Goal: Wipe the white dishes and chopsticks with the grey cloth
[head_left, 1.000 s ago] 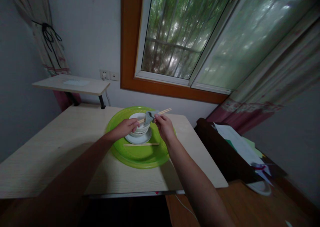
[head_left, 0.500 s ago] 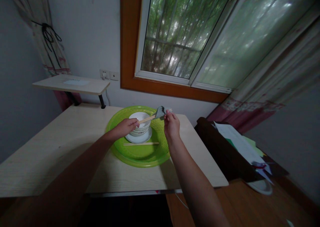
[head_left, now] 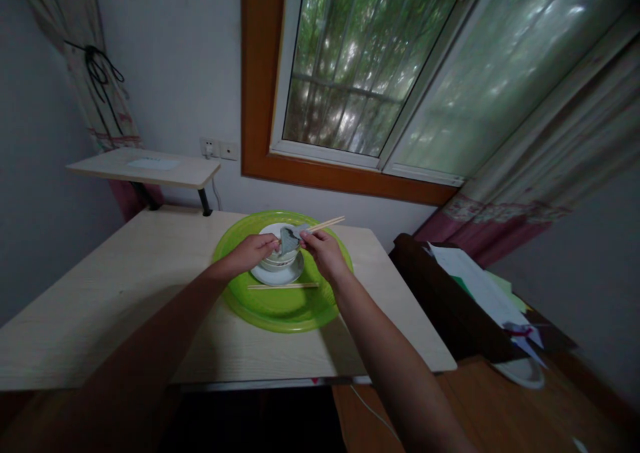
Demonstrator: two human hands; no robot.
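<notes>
My left hand point(head_left: 256, 250) grips the near end of a pair of chopsticks point(head_left: 327, 224), held above the bowls and slanting up to the right. A grey-green cloth point(head_left: 289, 240) is wrapped about the chopsticks close to my left fingers. My right hand point(head_left: 323, 250) is closed on that cloth, pinching it around the sticks. Below are stacked white bowls point(head_left: 278, 264) on a white plate point(head_left: 280, 278). A second pair of chopsticks point(head_left: 284, 286) lies in front of the plate. All of these rest on a round green tray point(head_left: 285, 324).
The tray sits on a pale wooden table point(head_left: 165, 293). At the back left stands a small raised shelf point(head_left: 145, 168). To the right of the table is a dark brown piece of furniture point(head_left: 440, 300) with papers point(head_left: 475, 283) on it. Behind is a window point(head_left: 350, 93).
My right hand has slid the cloth down the chopsticks, leftward toward my left hand. The far ends of the chopsticks are now uncovered. My left hand has stayed almost in place.
</notes>
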